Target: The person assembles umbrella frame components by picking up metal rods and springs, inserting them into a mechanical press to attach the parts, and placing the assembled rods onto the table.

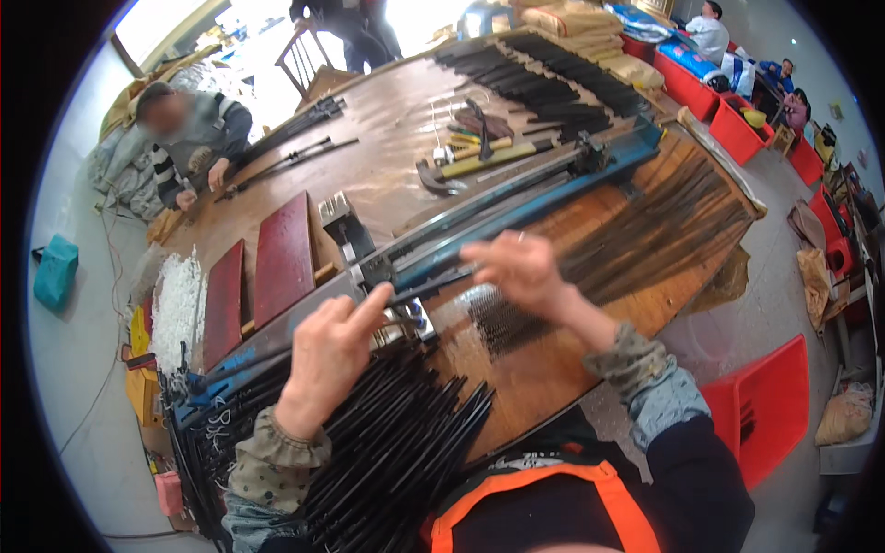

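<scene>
A long blue metal rail jig (516, 214) runs diagonally across the wooden table, with a metal clamp block (373, 270) on its near part. A thin black rod (431, 287) lies alongside the rail. My left hand (327, 355) is at the rod's left end beside the clamp, index finger stretched along it and the other fingers curled; its thumb is hidden. My right hand (525, 275) hovers at the rod's right end, slightly blurred, index finger and thumb apart. Below my hands lies a large pile of black rods (396, 415).
Thin brown rods (645, 221) spread over the table's right side, near a hammer (461, 168). Dark red boards (284, 244) and white small parts (177, 300) lie left. Across the table sits a co-worker (189, 138). A red bin (761, 410) stands at my right.
</scene>
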Demonstrator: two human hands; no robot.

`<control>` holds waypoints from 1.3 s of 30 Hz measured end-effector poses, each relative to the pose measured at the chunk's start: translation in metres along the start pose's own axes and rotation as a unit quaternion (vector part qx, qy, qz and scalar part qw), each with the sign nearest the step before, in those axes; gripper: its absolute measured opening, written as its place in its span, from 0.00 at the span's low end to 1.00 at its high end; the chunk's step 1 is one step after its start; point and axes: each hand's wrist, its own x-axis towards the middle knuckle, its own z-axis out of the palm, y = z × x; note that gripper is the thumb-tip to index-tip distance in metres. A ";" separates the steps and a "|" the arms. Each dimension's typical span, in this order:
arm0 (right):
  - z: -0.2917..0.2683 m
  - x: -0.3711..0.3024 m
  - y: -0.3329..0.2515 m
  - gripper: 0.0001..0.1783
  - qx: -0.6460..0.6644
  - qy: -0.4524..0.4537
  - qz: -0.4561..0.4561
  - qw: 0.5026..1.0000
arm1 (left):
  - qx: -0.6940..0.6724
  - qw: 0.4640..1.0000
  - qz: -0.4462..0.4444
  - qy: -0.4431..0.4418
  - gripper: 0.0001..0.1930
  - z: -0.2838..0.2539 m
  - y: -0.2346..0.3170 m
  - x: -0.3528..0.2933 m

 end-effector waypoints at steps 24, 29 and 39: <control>0.156 0.099 0.014 0.12 0.132 -0.227 0.101 0.960 | 0.047 0.950 -0.256 0.171 0.09 -0.088 -0.089 -0.114; 0.172 0.095 0.033 0.14 0.042 -0.273 0.057 0.959 | 0.052 0.938 -0.315 0.132 0.11 -0.078 -0.099 -0.149; 0.117 0.075 0.066 0.02 -0.208 -0.200 -0.087 0.953 | 0.070 0.946 -0.290 0.129 0.11 -0.055 -0.128 -0.149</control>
